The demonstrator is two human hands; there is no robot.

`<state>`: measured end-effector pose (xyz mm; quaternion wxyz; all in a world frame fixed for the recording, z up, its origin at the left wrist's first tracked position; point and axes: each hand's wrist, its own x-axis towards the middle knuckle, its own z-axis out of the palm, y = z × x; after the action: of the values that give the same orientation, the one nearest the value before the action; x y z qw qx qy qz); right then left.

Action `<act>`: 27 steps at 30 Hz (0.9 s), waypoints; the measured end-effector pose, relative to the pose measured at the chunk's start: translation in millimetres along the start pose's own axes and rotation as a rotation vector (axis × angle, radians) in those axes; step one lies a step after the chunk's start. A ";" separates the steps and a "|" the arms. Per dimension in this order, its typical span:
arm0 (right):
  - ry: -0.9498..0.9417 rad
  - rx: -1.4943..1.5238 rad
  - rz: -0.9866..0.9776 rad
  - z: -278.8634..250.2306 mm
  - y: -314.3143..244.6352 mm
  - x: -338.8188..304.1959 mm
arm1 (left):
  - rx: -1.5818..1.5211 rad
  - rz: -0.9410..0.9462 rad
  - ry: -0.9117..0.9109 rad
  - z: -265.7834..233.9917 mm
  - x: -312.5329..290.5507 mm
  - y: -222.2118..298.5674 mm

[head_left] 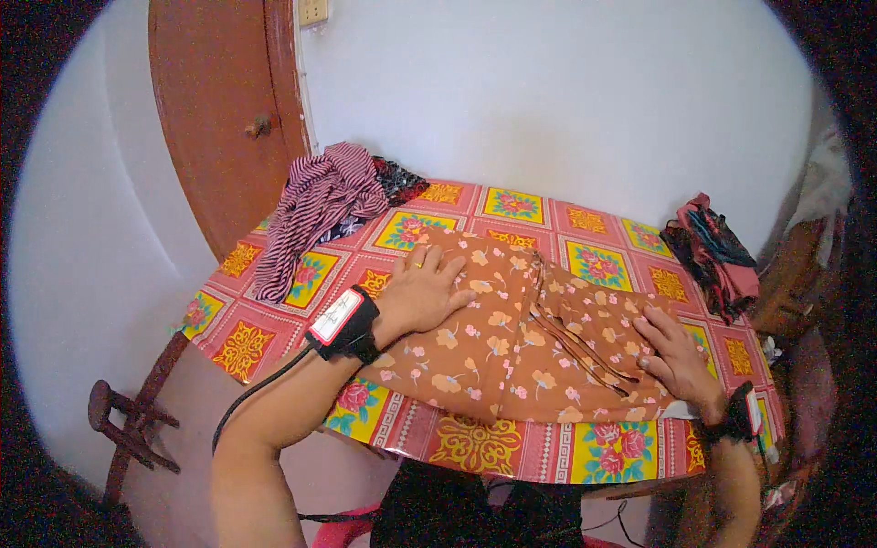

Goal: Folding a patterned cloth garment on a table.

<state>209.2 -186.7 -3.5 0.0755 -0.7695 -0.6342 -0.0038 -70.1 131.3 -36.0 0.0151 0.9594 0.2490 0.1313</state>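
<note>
A brown garment (493, 352) printed with orange and pink flowers lies spread across the table in front of me. Two dark drawstrings (585, 352) run over its middle and trail toward the right. My left hand (425, 290) rests flat on the garment's left part, fingers spread, a ring on one finger. On the right end of the cloth lies my right hand (674, 354), palm down with its fingers stretched out. Neither hand grips anything. Black bands with white labels wrap both wrists, and a cable leads from the left one.
A patterned red and yellow cover (516, 205) lies on the table. A striped cloth heap (333, 187) sits at the back left, beside a dark cloth (399, 180). Folded dark and pink clothes (713, 256) lie at the back right. A brown door (224, 119) stands behind on the left.
</note>
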 end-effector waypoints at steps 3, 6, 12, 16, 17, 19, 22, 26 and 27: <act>0.008 -0.007 0.007 -11.4 -10.8 -3.5 | 0.015 0.000 -0.048 -11.9 3.5 2.9; -0.010 0.033 -0.027 -33.3 -24.4 -0.5 | 0.084 0.064 0.069 -8.4 5.8 -1.2; 0.102 -0.076 -0.162 -49.3 -74.3 29.9 | 0.012 0.194 0.164 -40.4 16.0 35.5; 0.204 -0.134 -0.237 -30.2 -86.8 16.8 | -0.236 0.171 -0.112 -67.5 -0.4 93.1; 0.210 -0.131 -0.254 -30.9 -87.2 16.9 | -0.213 0.172 -0.085 -68.3 -5.4 97.8; 0.203 -0.114 -0.252 -34.7 -85.9 18.1 | -0.243 0.169 -0.062 -55.8 0.8 91.6; 0.194 -0.097 -0.234 -38.6 -87.8 18.2 | -0.261 0.161 -0.089 -52.1 10.5 82.5; 0.224 -0.133 -0.225 -36.5 -83.9 20.7 | -0.292 0.169 -0.114 -52.9 21.8 75.0; 0.225 -0.132 -0.226 -35.8 -82.7 21.6 | -0.291 0.168 -0.114 -52.7 22.3 75.5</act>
<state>135.9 -154.8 43.3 0.0945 -0.6913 -0.7025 -0.1401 -29.1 74.0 27.4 0.1567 0.9705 0.1450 0.1119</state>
